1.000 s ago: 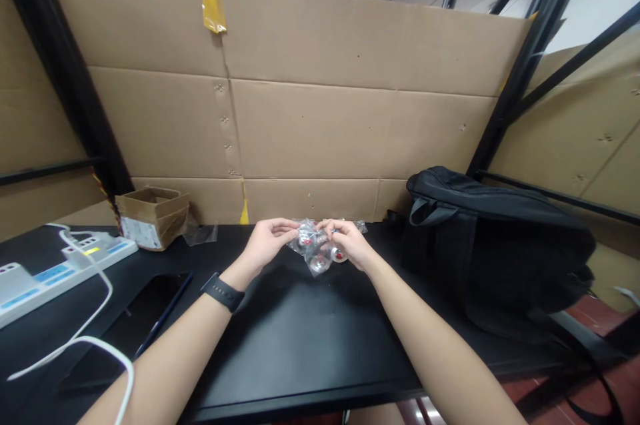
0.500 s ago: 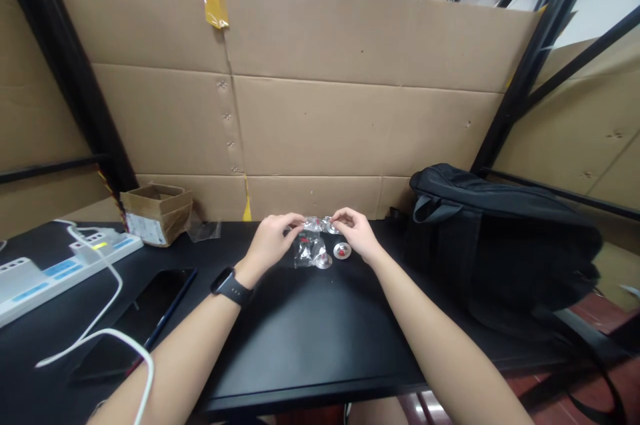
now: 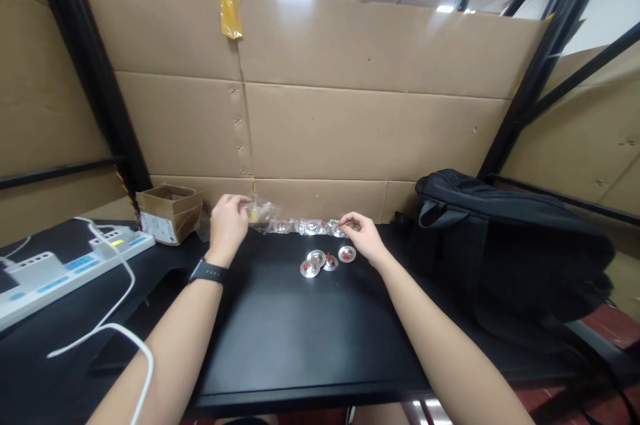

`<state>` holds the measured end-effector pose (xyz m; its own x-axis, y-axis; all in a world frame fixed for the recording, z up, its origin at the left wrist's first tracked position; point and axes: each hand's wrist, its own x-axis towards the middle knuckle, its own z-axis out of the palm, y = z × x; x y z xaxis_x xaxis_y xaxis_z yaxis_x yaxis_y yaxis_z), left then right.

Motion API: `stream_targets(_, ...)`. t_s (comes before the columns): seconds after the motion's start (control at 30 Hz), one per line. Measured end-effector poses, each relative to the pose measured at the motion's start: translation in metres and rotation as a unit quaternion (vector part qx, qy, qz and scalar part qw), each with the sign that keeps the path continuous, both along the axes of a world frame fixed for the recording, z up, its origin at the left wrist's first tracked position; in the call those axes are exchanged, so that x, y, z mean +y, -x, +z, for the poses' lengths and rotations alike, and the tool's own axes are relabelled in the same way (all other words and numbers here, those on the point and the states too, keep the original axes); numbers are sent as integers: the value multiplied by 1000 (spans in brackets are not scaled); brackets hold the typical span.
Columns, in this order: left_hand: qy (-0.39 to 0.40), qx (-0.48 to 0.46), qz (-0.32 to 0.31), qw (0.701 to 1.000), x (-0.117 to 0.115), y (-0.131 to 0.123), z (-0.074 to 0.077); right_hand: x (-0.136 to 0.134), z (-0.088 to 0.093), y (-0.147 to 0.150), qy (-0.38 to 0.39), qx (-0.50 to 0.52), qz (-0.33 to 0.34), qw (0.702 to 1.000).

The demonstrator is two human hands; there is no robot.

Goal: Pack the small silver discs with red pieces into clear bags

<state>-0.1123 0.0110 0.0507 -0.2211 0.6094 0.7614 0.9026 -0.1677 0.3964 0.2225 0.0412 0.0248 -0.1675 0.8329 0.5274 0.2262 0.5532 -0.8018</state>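
My left hand (image 3: 229, 225), wearing a black watch, is raised at the back of the desk. Its fingers are closed on a clear plastic bag (image 3: 266, 208) that hangs out to the right. My right hand (image 3: 363, 236) has its thumb and fingertips closed at a plastic-wrapped silver disc (image 3: 338, 231), at the right end of a row of wrapped discs (image 3: 311, 228). In front lie several bare silver discs with red centres, shaped like finger cymbals: one disc (image 3: 347, 253) apart by my right wrist, and a cluster (image 3: 310, 268) that partly overlaps.
A black backpack (image 3: 505, 251) stands on the right. On the left are an open cardboard box (image 3: 170, 215), a white power strip (image 3: 75, 271), a loose white cable (image 3: 125, 331) and a dark phone-like slab (image 3: 145, 308). A cardboard wall (image 3: 320, 118) closes the back.
My left hand has moved left and up with the clear bag. Bare discs now lie in a cluster where the bag lay. My right hand stays near the row's right end.
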Motion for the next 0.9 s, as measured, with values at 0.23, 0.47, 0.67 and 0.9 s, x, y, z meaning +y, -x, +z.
stream_targets(0.23, 122, 51, 304, 944, 6, 37, -48, -2, 0, 2, -4, -40, 1, 999)
stream_targets(0.47, 259, 208, -106, 937, 35, -18, -67, -4, 2, 3, -19, -71, -8, 997)
stream_targets(0.67, 307, 216, -81, 923, 39, -22, -77, -6, 4, 4, -35, -105, 1, 994)
stream_targets(0.9, 285, 213, -105, 929, 42, -15, -79, -8, 4, 3, -41, -120, 10, 992)
